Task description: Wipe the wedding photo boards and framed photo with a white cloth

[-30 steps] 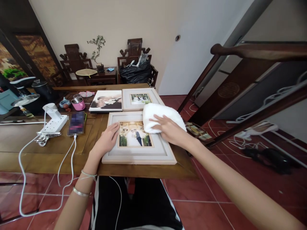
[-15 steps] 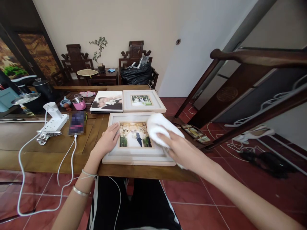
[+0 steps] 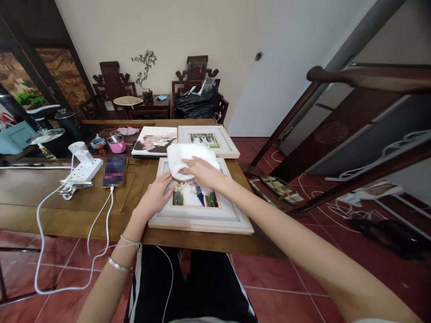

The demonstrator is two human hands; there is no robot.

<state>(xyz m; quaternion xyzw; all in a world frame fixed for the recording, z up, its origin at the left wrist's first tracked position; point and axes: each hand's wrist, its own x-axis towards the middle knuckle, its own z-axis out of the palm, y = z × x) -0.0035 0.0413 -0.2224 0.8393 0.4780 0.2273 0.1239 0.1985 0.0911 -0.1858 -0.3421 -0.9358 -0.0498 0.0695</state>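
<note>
A pale-framed picture frame (image 3: pixel 202 224) with a wedding photo lies flat near the table's front edge. My right hand (image 3: pixel 202 172) grips a folded white towel (image 3: pixel 191 157), which rests on the upper part of this frame and hides the top of the photo. On the frame's left side lies my left hand (image 3: pixel 156 193), palm down with its fingers stretched out, just beside the photo. Behind it are a second picture frame (image 3: pixel 234 150) with a smaller photo and, to its left, a flat photo album or panel (image 3: pixel 155 140).
A power strip (image 3: pixel 84 170) with white cables and a charging phone (image 3: pixel 114 171) lie on the left of the wooden table (image 3: pixel 131 224). Beyond them stand a pink cup (image 3: pixel 116 146) and a dark kettle (image 3: pixel 69 123). A wooden chair (image 3: pixel 353 78) rises at the right.
My right hand has carried the towel from the frame's right side leftward and away from me to its top edge. My left hand stays on the frame. The view has shifted slightly.
</note>
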